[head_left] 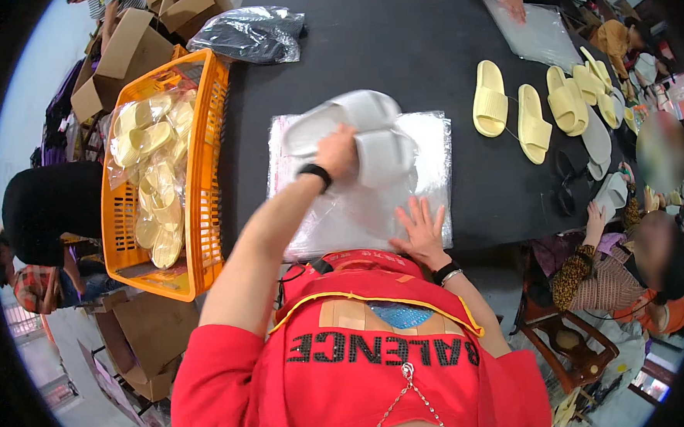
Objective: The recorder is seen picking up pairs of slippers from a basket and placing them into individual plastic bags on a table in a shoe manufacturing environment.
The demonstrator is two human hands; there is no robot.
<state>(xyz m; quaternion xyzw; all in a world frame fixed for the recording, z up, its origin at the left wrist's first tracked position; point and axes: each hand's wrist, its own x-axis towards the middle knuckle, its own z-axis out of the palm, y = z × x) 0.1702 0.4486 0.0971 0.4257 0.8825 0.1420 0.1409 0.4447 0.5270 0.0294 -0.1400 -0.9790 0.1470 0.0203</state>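
Grey slide sandals [385,159] are over the clear plastic bags [432,158] at the tabletop's [418,39] near edge, unbagged; left hand [337,153] fingers closed on them, blurred. Right hand [422,231] fingers spread on the bags, gripping nothing. Looks done: bagged yellow slides [143,143] in orange crate [204,159] by left edge. Looks left: grey pair, loose yellow slides [491,101] toward right edge.

Place: footwear workshop | tbl [403,52] L edge: orange crate [208,174] of bagged slippers [147,146] | near edge: clear bags [319,222] | twd R edge: loose yellow slippers [491,101] | co-wkr [607,281] by near-R corner | cardbd boxes [129,58] past far-L corner
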